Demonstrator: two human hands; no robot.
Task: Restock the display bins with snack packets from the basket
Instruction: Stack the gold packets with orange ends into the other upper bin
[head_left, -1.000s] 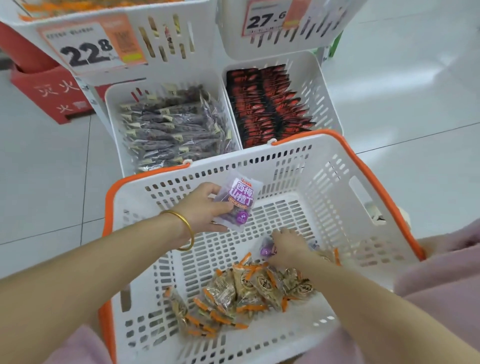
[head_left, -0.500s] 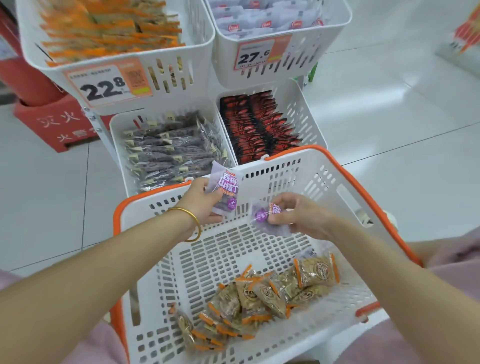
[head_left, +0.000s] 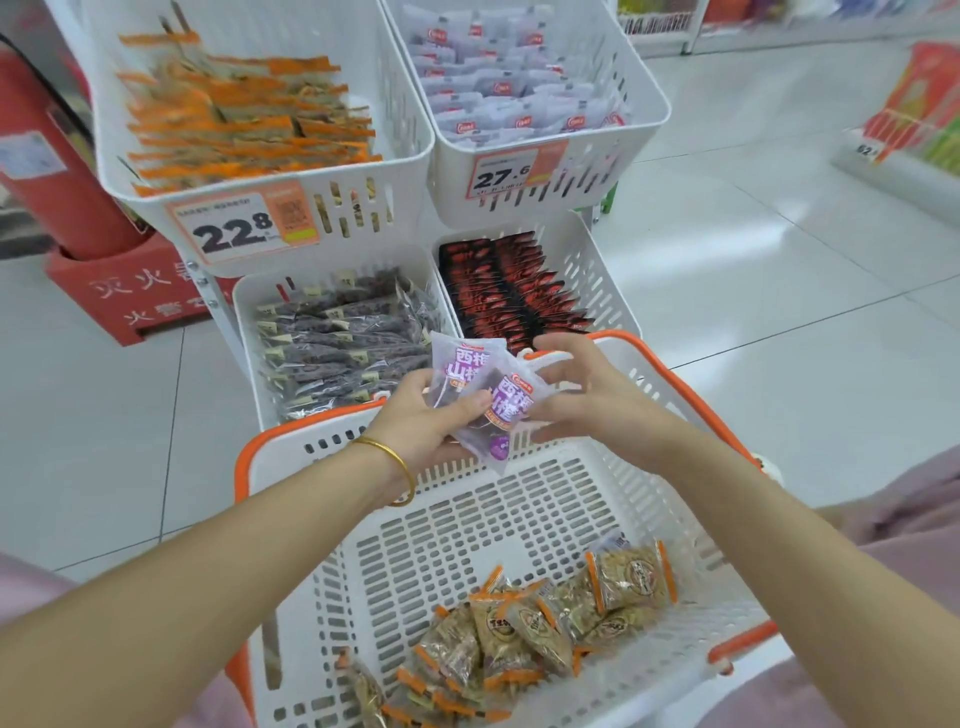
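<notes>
My left hand (head_left: 431, 421) grips two pale purple snack packets (head_left: 475, 384) above the far rim of the white, orange-rimmed basket (head_left: 680, 389), its thumb lying over the nearer packet. My right hand (head_left: 587, 400) is beside them with fingers spread, fingertips touching that packet's right edge. Several orange-edged packets (head_left: 545, 623) lie on the basket floor near me. The upper right display bin (head_left: 582, 176), tagged 27.6, holds matching pale purple packets (head_left: 514, 93).
The upper left bin (head_left: 363, 208), tagged 22.8, holds orange-edged packets. Below it sit a bin of dark packets (head_left: 337, 343) and a bin of red-black packets (head_left: 509, 291). A red fire-extinguisher stand (head_left: 130, 296) is at left. White tiled floor (head_left: 779, 291) lies right.
My right hand picked a purple packet from the basket, lifted it and brought it against the one in my left hand. Both hands rose toward the bins, and my view tilted up.
</notes>
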